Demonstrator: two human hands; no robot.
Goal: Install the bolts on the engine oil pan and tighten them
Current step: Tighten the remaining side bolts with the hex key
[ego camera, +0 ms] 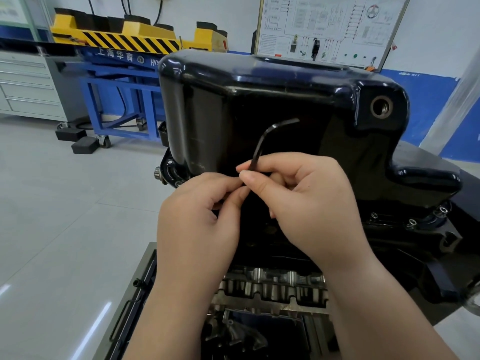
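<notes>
A glossy black engine oil pan [280,100] sits upside-up on the engine in front of me, with an open drain hole [381,107] on its right side. My right hand [306,203] pinches the shaft of a black L-shaped hex key [262,141], whose short arm points right above my fingers. My left hand [200,219] curls against the key's lower shaft, just below the right thumb; the key's tip and any bolt under it are hidden by my fingers. Bolts [411,223] sit in the pan flange at the right.
The engine block and its bearing caps [272,284] lie below my wrists on a grey stand [130,302]. A blue and yellow lift table [122,81] stands at the back left, a wiring display board [330,29] behind the pan, grey drawers [26,84] far left.
</notes>
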